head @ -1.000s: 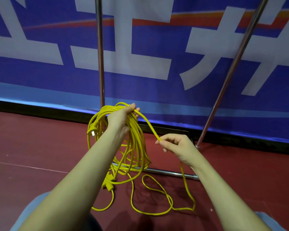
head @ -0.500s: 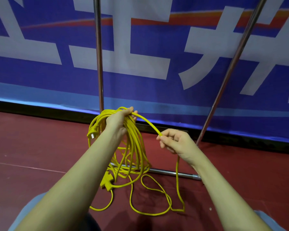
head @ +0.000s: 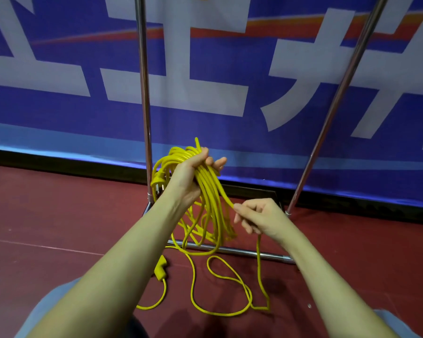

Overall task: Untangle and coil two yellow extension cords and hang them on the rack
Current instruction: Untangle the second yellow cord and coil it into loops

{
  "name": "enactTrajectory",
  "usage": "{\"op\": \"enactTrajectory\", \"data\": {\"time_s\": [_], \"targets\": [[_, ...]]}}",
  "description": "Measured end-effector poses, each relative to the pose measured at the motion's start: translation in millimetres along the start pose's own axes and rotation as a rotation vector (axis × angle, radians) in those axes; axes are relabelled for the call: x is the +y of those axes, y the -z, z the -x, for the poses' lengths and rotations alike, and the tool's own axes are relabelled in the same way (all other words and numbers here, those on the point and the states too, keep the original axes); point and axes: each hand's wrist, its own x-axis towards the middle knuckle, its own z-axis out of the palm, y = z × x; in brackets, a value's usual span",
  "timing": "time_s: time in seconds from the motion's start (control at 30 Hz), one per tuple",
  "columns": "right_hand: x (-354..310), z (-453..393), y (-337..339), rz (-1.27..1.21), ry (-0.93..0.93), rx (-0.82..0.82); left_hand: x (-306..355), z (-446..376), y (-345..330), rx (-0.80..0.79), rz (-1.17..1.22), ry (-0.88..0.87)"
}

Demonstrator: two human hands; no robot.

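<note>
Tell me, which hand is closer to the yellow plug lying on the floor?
Left. The left hand grips the coil above the plug; the right hand is off to its right.

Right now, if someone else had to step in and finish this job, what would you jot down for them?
Left hand: grips the bundle of coiled loops, held up in front of the rack.
Right hand: pinches the free strand that runs from the bundle.
On the floor: loose cord in a few curves and a yellow connector, beside the rack's base bar.
Done: most of this cord is coiled.
Left: wind in the slack, then hang the coil. Something yellow shows at the top edge; whether it is the other cord, I cannot tell.
</note>
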Motion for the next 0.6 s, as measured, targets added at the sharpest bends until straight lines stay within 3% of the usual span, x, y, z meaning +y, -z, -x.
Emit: {"op": "enactTrajectory", "data": {"time_s": [0.27,0.5,0.6], "targets": [[5.7,-4.0,1.7,-0.013,0.131,0.121,14.1,8.3,4.2,-0.095,-0.118,-0.029],[-8.9,-13.9,-12.2,0.125,0.165,0.001,16.5,11.2,4.3,-0.074,0.099,-0.001],[-7.1,-16.7,-20.8,0.218,0.242,0.074,18.7,9.7,4.7,-0.057,0.171,-0.02]]}}
